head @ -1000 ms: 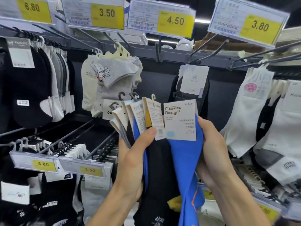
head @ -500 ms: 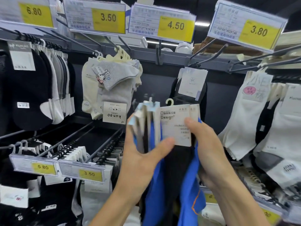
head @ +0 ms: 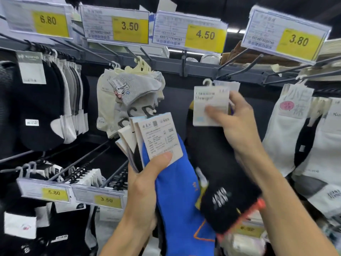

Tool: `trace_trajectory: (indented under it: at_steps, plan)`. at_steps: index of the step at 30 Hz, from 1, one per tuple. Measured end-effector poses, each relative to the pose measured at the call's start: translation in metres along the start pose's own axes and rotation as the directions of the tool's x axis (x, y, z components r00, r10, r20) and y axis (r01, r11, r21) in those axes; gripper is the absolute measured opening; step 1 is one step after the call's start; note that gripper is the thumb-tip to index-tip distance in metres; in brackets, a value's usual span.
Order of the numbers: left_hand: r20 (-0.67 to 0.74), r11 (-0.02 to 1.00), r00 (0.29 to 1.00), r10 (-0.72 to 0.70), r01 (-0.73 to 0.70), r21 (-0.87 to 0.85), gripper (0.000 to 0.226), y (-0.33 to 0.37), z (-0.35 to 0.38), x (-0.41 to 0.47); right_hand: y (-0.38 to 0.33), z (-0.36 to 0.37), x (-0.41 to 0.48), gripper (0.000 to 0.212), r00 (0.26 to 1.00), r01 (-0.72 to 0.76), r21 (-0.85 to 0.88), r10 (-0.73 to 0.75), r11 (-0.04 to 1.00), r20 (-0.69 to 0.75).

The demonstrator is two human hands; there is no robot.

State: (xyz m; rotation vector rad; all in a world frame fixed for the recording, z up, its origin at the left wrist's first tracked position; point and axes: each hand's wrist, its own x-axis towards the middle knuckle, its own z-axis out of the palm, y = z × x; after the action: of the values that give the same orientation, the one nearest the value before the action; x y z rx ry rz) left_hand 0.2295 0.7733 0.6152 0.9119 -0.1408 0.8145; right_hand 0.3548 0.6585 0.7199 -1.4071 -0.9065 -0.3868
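- Head view: since half a second ago, the right hand [head: 238,122] has pulled one black sock pair [head: 217,172] out of the bunch and lifted it up and to the right. The left hand [head: 142,196] has kept the rest.
- The right hand's thumb and fingers pinch the pair's white cardboard label [head: 208,100], which has a small plastic hook on top. The soft knit sock hangs below it, blurred.
- The left hand's fingers wrap the sock bundle [head: 177,200], thumb pressed on the front card. A bright blue sock faces forward, and stiff white cards fan out above.
- The black pair is held just under the dark metal rail [head: 203,69], below the yellow 4.50 price tag [head: 204,35].
- This is a shop's sock wall, with long metal pegs sticking out.
- Grey socks [head: 136,87] hang to the left and white socks [head: 284,130] to the right.
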Motion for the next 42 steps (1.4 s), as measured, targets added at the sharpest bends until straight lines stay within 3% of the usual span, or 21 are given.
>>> trace_trajectory:
  at_steps: [3,10,19,28,33,42]
  plan:
    - [-0.032,0.999,0.998,-0.053,0.053,0.002,0.068,0.0,-0.001,0.0,0.007,0.015,0.046,0.046,0.995,0.041,-0.081,-0.048,0.996,-0.084]
    - [-0.074,0.989,0.987,-0.146,0.146,0.007,0.071,0.004,-0.008,-0.002,0.045,0.04,0.112,0.039,0.998,-0.044,-0.213,0.033,0.976,-0.055]
    - [-0.086,0.985,0.981,-0.175,0.175,-0.005,0.073,0.007,-0.016,0.0,0.065,0.037,0.117,0.061,1.0,-0.008,-0.137,0.006,0.991,-0.015]
    - [-0.074,0.986,0.983,-0.167,0.167,0.003,0.071,0.007,-0.018,0.001,0.07,0.05,0.112,0.07,0.988,0.037,-0.108,-0.052,0.993,-0.143]
    - [-0.07,0.987,0.985,-0.161,0.162,0.013,0.072,0.005,-0.02,0.001,0.074,0.046,0.117,0.073,0.999,0.032,-0.222,-0.034,0.974,-0.004]
    - [-0.061,0.987,0.985,-0.16,0.16,0.001,0.072,0.006,-0.017,0.001,0.073,0.051,0.131,0.065,0.995,0.096,-0.279,-0.081,0.956,0.065]
